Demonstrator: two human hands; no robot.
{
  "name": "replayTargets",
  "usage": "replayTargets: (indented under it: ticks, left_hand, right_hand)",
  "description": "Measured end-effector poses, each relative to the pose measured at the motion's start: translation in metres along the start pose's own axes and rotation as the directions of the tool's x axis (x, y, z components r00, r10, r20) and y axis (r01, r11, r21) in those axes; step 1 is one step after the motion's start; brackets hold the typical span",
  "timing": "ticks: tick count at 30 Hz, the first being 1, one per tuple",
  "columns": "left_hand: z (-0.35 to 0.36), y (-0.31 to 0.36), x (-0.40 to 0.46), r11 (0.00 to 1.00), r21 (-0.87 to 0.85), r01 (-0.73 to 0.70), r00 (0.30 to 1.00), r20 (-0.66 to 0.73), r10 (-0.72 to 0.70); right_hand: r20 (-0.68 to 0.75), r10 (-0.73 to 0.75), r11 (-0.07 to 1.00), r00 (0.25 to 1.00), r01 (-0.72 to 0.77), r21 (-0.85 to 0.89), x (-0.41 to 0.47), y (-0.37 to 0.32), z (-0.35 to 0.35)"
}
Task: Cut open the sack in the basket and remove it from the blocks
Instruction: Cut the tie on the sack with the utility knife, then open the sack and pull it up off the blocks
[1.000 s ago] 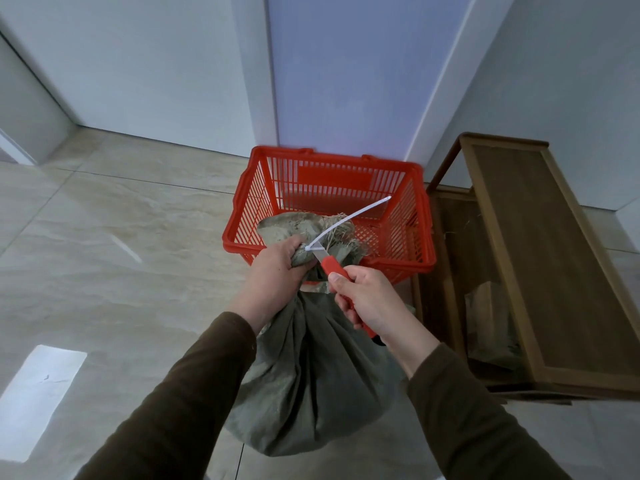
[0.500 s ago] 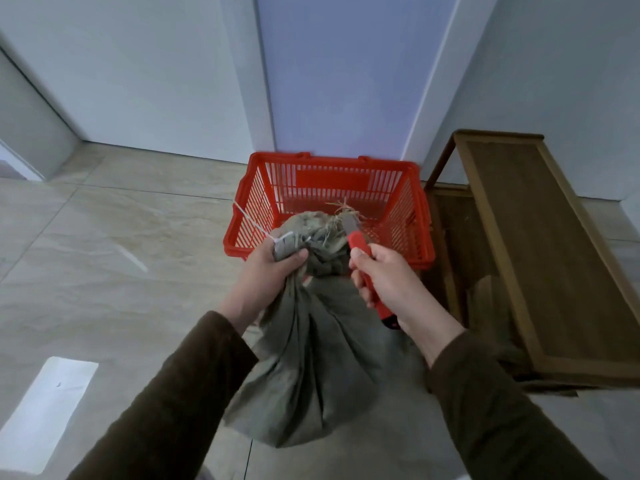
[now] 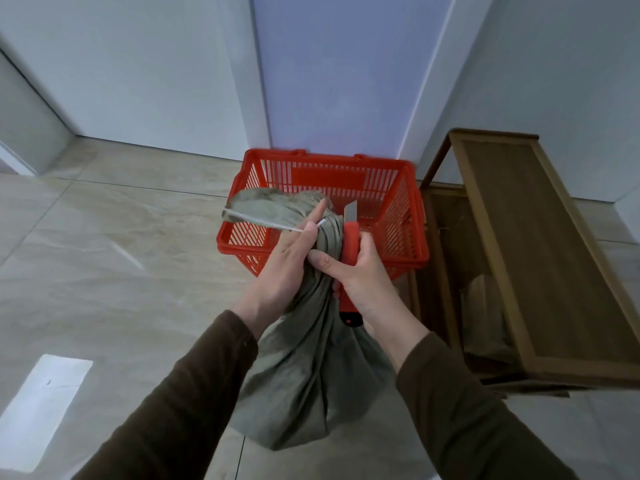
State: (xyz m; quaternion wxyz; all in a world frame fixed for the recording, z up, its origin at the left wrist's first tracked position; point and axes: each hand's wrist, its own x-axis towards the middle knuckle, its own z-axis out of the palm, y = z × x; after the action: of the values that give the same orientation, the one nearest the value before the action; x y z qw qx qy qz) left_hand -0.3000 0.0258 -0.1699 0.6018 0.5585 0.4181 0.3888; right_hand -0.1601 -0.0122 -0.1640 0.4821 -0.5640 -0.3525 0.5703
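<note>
**Sack, grey-green cloth, held by the neck over a tiled floor**

Sack (image 3: 311, 386): bulging and full, hanging in front of the person, outside the red plastic basket (image 3: 405, 216), which stands on the floor just beyond it. Neck gathered tight; frayed mouth fanned out to the left above the grip.

Left hand (image 3: 287, 258): closed around the gathered neck, with a thin white tie (image 3: 263, 221) running out leftward from between its fingers.

Right hand (image 3: 360, 275): closed on a red utility knife (image 3: 349, 251), blade out and pointing up, the handle lying against the right side of the neck.

Step in hand, as judged: freeing the neck. Whether the tie is already severed cannot be told. The next move calls for pulling the tie clear, keeping the blade away from the left fingers, then opening the mouth. Blocks not visible.

Surroundings: pale glossy floor tiles (image 3: 114, 278); white walls; a wooden rack (image 3: 540, 258) at right, near the basket.
</note>
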Motion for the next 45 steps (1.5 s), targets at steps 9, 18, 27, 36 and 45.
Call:
replayTargets:
  ticks: [9,18,27,36,45]
  left_hand:
    - [-0.03,-0.001,0.009,0.999,-0.039,-0.023,0.935,-0.354,0.008]
    - [-0.137,-0.008,0.0,0.841,-0.503,-0.198,0.509,-0.786,-0.35]
    - [-0.069,0.01,0.006,0.811,-0.543,0.219,0.824,-0.343,-0.452]
    - [-0.032,0.05,0.003,0.816,-0.564,0.125,0.936,-0.206,-0.285]
    - [-0.035,0.11,-0.039,0.835,-0.502,0.227,0.901,-0.217,-0.375]
  right_hand:
    - [-0.098,0.079,0.974,0.992,-0.056,0.218,0.015,0.004,0.001]
    - [-0.09,0.025,0.978,0.996,-0.006,0.209,0.022,0.004,0.006]
    - [-0.025,-0.133,0.988,0.991,0.135,0.073,0.025,0.009,0.022]
    - [0.181,-0.23,0.961,0.956,0.253,-0.115,0.01,-0.017,0.02]
    - [-0.071,0.035,0.922,0.997,-0.004,0.387,-0.01,-0.131,0.012]
